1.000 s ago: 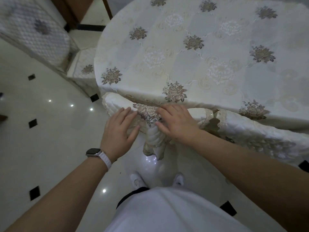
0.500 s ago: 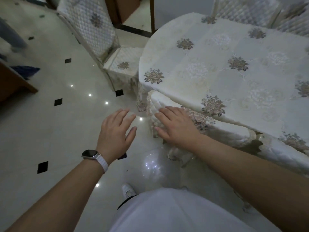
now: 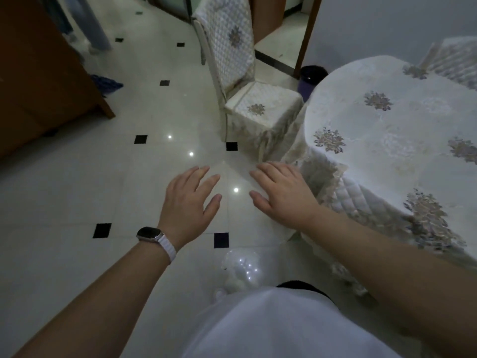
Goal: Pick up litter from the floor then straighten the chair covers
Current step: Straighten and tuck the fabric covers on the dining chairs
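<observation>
Both of my hands hover flat above the white tiled floor, holding nothing. My left hand [image 3: 189,200], with a watch on its wrist, has its fingers spread. My right hand [image 3: 281,193] is also open, just left of the quilted cover [image 3: 353,200] of the chair tucked under the table at the right; it does not touch the cover. A second chair with a quilted white cover [image 3: 233,51] and a flower motif stands ahead, its seat [image 3: 260,104] pushed towards the table. No litter shows on the floor.
A round table with a flowered cloth [image 3: 392,140] fills the right side. A dark bin [image 3: 311,78] stands behind the far chair. Brown wooden furniture [image 3: 44,81] is at the left, with blue cloth [image 3: 107,83] beside it. Another covered chair [image 3: 454,60] is at far right.
Both hands have come off the near chair's cover and now hang over the floor. The view has swung left, bringing the far chair and the floor into sight.
</observation>
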